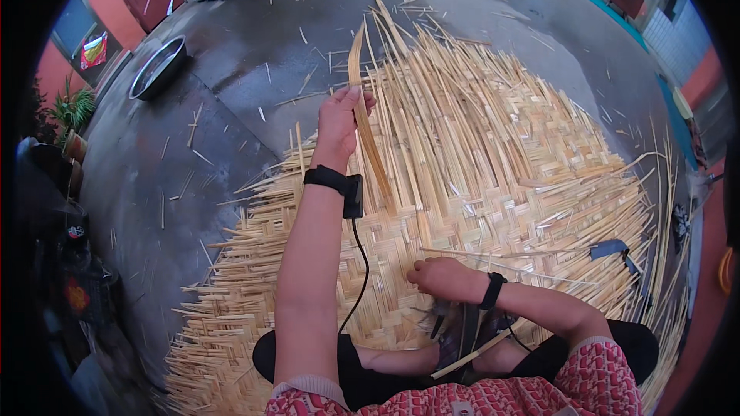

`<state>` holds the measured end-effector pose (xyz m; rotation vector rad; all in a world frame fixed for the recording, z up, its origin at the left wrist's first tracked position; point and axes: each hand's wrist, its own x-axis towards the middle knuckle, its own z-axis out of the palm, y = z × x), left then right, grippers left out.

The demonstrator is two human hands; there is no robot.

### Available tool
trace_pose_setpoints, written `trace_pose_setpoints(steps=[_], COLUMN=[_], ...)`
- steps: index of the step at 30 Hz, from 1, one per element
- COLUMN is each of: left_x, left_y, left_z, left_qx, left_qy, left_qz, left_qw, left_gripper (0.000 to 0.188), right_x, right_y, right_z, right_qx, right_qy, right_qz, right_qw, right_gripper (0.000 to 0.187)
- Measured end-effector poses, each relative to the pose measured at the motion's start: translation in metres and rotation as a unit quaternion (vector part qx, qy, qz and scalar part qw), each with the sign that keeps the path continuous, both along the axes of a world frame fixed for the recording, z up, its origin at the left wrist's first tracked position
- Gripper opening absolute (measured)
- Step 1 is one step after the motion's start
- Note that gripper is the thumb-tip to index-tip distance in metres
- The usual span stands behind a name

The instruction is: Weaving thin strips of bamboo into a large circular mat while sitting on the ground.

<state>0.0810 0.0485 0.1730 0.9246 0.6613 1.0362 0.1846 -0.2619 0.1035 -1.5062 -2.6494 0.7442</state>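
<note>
My left hand (338, 125) is raised over the far left part of a woven reed mat (370, 293). Its thumb and fingers pinch a flat, tan reed strip (373, 150), whose lower end runs down to the weave. My right hand (445, 279) rests low over the middle of the mat, close to my legs. Its fingers are curled, and whatever they may hold is hidden. Just above that hand, a thin reed strip (524, 255) lies across the weave. Long unwoven strips (455, 115) fan out from the mat's far side.
Loose reeds (663, 262) lie along the right edge, near a dark grey object (609, 249) on the mat. An oval metal basin (159, 68) stands on the grey floor at far left. A cable (361, 270) hangs from my left wrist. I am seated on the mat.
</note>
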Motion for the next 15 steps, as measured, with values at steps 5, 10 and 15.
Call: trace_pose_setpoints(steps=[5, 10, 15], left_x=[-0.002, -0.001, 0.003], left_y=[-0.042, -0.138, -0.188], left_z=[0.018, -0.003, -0.022], left_qx=[0.049, 0.185, 0.184], left_qy=[0.041, 0.206, 0.232], left_qz=[-0.011, -0.077, -0.135], left_qw=[0.998, 0.958, 0.946], left_gripper=[0.015, 0.018, 0.020], right_x=[0.017, 0.053, 0.055], right_y=[0.003, 0.063, 0.085], right_z=[0.033, 0.070, 0.092], right_qx=[-0.045, -0.022, -0.027], right_qy=[0.164, 0.564, 0.680], right_qz=[-0.113, -0.358, -0.424], right_qw=[0.979, 0.744, 0.598], right_gripper=[0.022, 0.062, 0.031])
